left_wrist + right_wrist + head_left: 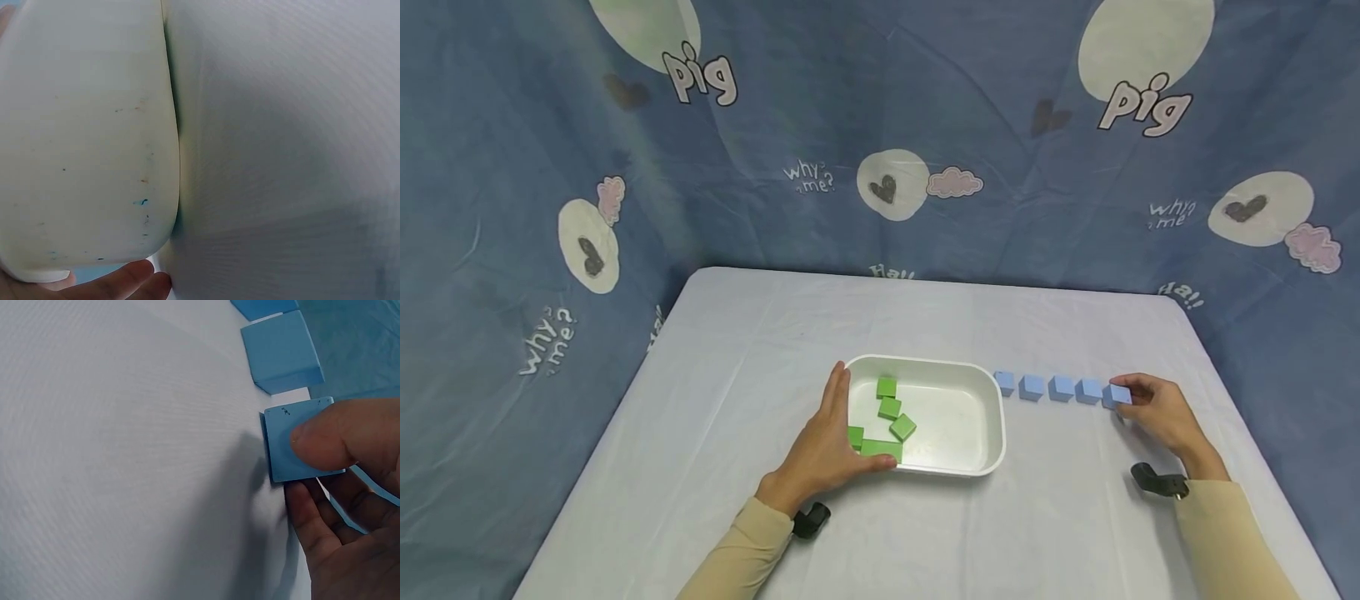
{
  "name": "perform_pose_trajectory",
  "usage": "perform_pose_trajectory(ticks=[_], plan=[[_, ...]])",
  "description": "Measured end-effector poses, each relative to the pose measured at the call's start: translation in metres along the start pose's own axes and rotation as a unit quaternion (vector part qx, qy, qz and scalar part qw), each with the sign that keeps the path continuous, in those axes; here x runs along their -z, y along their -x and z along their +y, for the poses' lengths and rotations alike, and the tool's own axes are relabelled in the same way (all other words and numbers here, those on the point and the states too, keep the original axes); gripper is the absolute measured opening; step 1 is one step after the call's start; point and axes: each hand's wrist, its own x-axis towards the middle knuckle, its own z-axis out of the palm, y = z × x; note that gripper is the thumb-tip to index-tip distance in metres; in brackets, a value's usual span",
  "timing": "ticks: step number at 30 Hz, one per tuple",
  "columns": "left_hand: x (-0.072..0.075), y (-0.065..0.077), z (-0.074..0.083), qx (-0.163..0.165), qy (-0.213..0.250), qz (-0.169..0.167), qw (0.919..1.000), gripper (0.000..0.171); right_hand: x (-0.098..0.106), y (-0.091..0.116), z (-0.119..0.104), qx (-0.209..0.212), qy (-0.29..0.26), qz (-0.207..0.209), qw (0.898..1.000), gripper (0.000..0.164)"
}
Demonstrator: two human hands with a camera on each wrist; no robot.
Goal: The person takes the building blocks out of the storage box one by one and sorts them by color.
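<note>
A white tray [951, 472] lies on the table with several green blocks [890, 408] in its left part. My left hand [820, 454] rests against the tray's near left corner, its straight fingers along the left end and its thumb along the near rim. The left wrist view shows the tray's outer wall [87, 150] and fingers [119, 281] at its end. To the tray's right, several blue cubes [1061, 388] form a row. My right hand [1165, 417] pinches the rightmost blue cube [287, 459], with its thumb on one face.
A white cloth covers the table [1037, 525], and the blue cubes stand on it with small gaps between them. Behind rises a blue printed curtain [790, 225]. A black wrist device [1159, 482] is worn on the right arm, another [811, 520] on the left.
</note>
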Motion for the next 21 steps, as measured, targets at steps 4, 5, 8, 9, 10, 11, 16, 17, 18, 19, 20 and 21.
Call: perform_pose_trajectory(ticks=[4,5,8,9,10,11,16,17,18,19,20,21], plan=[[0.000,0.000,0.000,-0.002,0.003,0.003,1.0000,0.146,-0.001,-0.001,0.000,-0.002,0.002,-0.002,1.000,0.040],[0.000,0.000,0.000,-0.002,0.005,0.003,1.0000,0.146,0.000,-0.001,-0.001,-0.002,0.002,-0.002,1.000,0.042],[0.001,0.000,0.001,0.000,0.003,-0.001,1.0000,0.146,0.002,-0.001,-0.004,0.005,0.004,0.005,1.000,0.046],[0.001,0.000,0.001,0.001,0.002,-0.002,1.0000,0.146,0.004,-0.001,-0.006,0.008,0.005,0.011,1.000,0.048],[0.001,0.000,0.001,0.002,0.002,-0.003,1.0000,0.146,0.005,-0.001,-0.008,0.012,0.004,0.017,1.000,0.049],[0.001,0.000,0.001,0.002,0.003,-0.004,1.0000,0.146,0.007,-0.001,-0.010,0.017,0.003,0.024,1.000,0.050],[0.003,0.000,0.002,0.004,0.005,-0.005,1.0000,0.146,0.012,-0.003,-0.025,0.039,-0.016,0.047,0.998,0.051],[0.003,0.000,0.002,0.004,0.005,-0.006,1.0000,0.146,0.012,-0.004,-0.029,0.041,-0.020,0.050,0.998,0.052],[0.002,0.000,0.002,0.004,0.006,-0.005,1.0000,0.146,0.012,-0.005,-0.032,0.047,-0.025,0.051,0.997,0.053],[0.002,0.000,0.002,0.004,0.006,-0.005,1.0000,0.146,0.012,-0.006,-0.037,0.053,-0.030,0.053,0.997,0.053],[0.002,0.000,0.002,0.004,0.005,-0.005,1.0000,0.146,0.011,-0.007,-0.042,0.059,-0.035,0.054,0.996,0.053],[0.001,0.000,0.002,0.004,0.006,-0.005,1.0000,0.146,0.010,-0.008,-0.047,0.067,-0.042,0.055,0.995,0.053]])
